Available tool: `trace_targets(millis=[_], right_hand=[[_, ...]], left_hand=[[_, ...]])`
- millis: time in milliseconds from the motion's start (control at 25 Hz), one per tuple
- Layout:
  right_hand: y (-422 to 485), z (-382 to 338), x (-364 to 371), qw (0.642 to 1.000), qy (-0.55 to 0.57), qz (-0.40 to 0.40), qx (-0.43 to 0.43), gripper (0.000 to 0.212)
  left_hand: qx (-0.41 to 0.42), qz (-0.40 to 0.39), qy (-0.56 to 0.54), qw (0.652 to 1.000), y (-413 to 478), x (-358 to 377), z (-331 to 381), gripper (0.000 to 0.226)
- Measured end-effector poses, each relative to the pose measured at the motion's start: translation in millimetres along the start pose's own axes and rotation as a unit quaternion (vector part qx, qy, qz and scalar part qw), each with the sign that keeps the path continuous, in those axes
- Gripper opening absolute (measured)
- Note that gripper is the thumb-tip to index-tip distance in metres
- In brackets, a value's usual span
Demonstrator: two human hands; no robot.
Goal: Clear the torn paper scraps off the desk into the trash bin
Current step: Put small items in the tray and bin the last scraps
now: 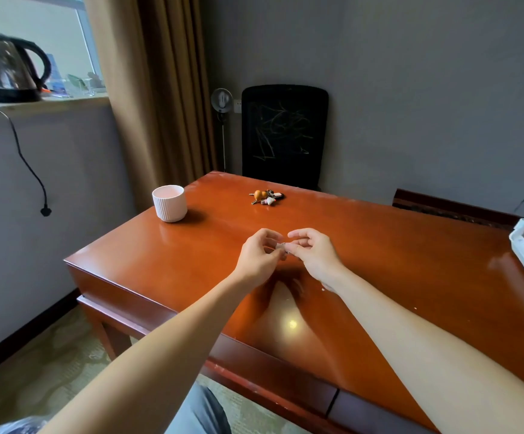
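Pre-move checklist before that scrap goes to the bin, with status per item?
1. Scrap secured: ok. The left hand and right hand both pinch the paper scrap above the desk.
2. Desk free of scraps: not ok. White specks lie by the right wrist.
3. Bin located: cannot tell. Only a plastic bag shows at the lower left edge.
4. Cup clear of hands: ok, it stands apart to the left.
5. Keys clear: ok, they lie beyond the hands.

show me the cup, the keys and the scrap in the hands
cup (169, 206): head view, on its ribbed side wall
keys (260, 194): head view, on the orange charm
scrap (283, 245): head view, on the pale bit that shows
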State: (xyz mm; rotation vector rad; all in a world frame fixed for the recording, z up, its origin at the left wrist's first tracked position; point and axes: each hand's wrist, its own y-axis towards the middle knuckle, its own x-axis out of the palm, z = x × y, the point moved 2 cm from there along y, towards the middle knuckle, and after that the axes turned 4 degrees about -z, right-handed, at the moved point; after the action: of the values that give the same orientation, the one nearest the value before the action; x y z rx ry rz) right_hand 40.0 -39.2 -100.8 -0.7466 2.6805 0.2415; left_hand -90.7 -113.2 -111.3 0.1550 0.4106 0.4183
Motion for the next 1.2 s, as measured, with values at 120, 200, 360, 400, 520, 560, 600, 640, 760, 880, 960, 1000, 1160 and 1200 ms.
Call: trace_targets(millis=[120,200,360,400,520,560,600,640,760,880,960,1000,1160,1200], right_hand=[[10,-2,9,1.000,-0.008,-0.010,-0.002,0.024],[19,0,16,1.000,-0.019,-0.017,-0.006,0.023],[38,8,31,0.997,-0.073,-0.022,-0.025,0.018],[43,9,35,0.996,-0.081,-0.022,-0.028,0.019],[57,10,45,0.994,-0.097,-0.029,-0.034,0.019],[61,11,48,0.993,-0.105,-0.031,-0.036,0.019],[64,12,51,0.992,-0.112,-0.030,-0.039,0.019],[65,12,53,0.991,-0.122,-0.030,-0.042,0.019],[68,11,61,0.989,-0.133,-0.033,-0.046,0.018],[63,0,70,0.989,-0.127,-0.048,-0.052,0.018],[58,-11,79,0.988,-0.121,-0.071,-0.068,0.018],[55,-16,85,0.986,-0.117,-0.085,-0.077,0.019],[41,-45,126,0.976,-0.116,-0.145,-0.112,0.019],[36,-52,139,0.973,-0.114,-0.158,-0.123,0.018]], left_hand=[[-0.006,0.020,0.038,0.999,8,-11,-11,0.012],[-0.007,0.041,0.076,0.996,15,-18,-20,0.007],[-0.020,0.066,0.120,0.990,23,-35,-34,0.007],[-0.027,0.071,0.134,0.988,26,-42,-38,0.007],[-0.047,0.102,0.143,0.983,35,-59,-49,0.011],[-0.051,0.114,0.143,0.982,37,-62,-51,0.012],[-0.053,0.123,0.142,0.981,38,-63,-52,0.013],[-0.054,0.129,0.140,0.980,38,-63,-52,0.014],[-0.050,0.138,0.125,0.981,35,-63,-51,0.014],[-0.052,0.135,0.110,0.983,28,-69,-51,0.013],[-0.055,0.130,0.112,0.984,18,-78,-51,0.011],[-0.054,0.128,0.113,0.984,12,-84,-52,0.009],[-0.055,0.151,0.109,0.981,-18,-132,-54,0.009],[-0.054,0.160,0.103,0.980,-26,-146,-54,0.009]])
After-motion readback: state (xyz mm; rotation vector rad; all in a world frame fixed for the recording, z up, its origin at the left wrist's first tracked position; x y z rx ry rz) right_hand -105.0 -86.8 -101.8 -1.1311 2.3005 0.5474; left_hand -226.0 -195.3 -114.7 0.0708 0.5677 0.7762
